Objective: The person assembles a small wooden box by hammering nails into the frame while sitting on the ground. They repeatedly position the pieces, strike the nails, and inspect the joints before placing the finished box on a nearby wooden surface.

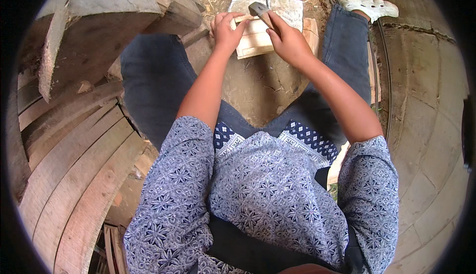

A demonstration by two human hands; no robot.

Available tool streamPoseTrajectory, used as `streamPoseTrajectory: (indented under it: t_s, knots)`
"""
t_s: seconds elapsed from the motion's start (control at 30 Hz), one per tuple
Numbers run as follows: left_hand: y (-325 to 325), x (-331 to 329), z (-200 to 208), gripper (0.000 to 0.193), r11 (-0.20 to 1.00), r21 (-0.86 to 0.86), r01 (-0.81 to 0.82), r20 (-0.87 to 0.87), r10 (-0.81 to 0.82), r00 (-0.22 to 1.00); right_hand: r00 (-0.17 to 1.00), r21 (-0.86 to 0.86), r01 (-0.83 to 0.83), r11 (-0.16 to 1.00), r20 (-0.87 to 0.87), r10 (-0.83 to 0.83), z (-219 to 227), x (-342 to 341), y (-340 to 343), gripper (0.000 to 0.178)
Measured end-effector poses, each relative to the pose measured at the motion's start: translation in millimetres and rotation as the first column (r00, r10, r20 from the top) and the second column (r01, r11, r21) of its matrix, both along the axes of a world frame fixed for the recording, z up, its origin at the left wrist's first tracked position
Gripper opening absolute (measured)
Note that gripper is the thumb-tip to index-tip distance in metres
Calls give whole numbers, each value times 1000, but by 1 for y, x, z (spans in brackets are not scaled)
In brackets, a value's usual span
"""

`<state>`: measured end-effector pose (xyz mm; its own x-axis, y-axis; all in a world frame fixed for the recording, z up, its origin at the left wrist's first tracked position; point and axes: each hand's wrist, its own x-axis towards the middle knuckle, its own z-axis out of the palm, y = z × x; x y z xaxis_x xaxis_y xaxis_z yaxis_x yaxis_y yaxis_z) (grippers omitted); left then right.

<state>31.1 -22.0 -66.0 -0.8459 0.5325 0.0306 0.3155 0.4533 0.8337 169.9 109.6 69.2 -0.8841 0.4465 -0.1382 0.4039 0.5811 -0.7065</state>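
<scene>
Between my knees sits a small pale wooden box (254, 41), slightly tilted, with a light frame along its side. My left hand (227, 32) grips its far left edge, thumb toward the near side and some fingers out of sight behind it. In my right hand (291, 43) is a hammer (259, 10) with a grey metal head and a wooden handle. Its head hangs over the far part of the box, close to my left fingertips. Whether the head touches the wood I cannot tell.
Behind the box lie pale grey slabs (286, 9) on earthen ground scattered with shavings. Large curved timber pieces (111, 1) rise at the far left, above stacked planks (84, 180). Dark cables (388, 76) run beside my right leg, near a concrete surface (421, 125).
</scene>
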Motion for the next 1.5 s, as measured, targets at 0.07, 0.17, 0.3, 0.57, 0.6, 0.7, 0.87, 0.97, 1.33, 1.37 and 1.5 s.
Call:
streamPoseTrajectory:
  t_s: [0.07,0.17,0.3,0.57,0.6,0.7,0.87,0.97,1.33,1.37,1.5]
  knots:
    - [-5,4,-1,26,998,-46,-33,2,33,999,995,-50,52,997,-81,-56,14,-5,-9,50]
    - [-11,0,-6,27,1000,1,-24,20,24,1000,940,-200,97,975,-303,-156,57,-15,-24,49]
    - [-4,-1,-2,28,1000,-1,-8,5,8,1000,993,-98,121,988,9,-121,22,-1,-20,46]
    - [-9,0,4,29,999,-35,-26,-127,21,992,956,-153,121,981,-249,-156,54,-11,-22,48]
    - [-9,-2,4,28,1000,-25,-19,-89,17,996,967,-152,122,981,-204,-152,54,-10,-23,48]
    - [-2,-3,-2,28,999,28,30,-11,-30,999,999,-14,17,1000,-47,-17,-2,-1,0,46]
    - [-13,-1,2,31,991,-133,14,9,-13,1000,941,-135,78,988,-317,-118,78,-25,-19,44]
    - [-2,2,9,34,988,-148,40,11,-38,999,998,-56,49,997,39,-47,30,-12,-7,44]
    - [0,5,12,34,983,-173,64,23,-61,998,997,-7,48,999,-57,-49,4,-14,-13,37]
    - [0,4,13,35,983,-176,58,14,-56,998,991,-33,97,995,-86,-100,0,-13,-12,37]
    - [-15,-1,5,40,973,-220,68,3,-69,998,974,-216,118,969,-166,-156,82,-20,-26,33]
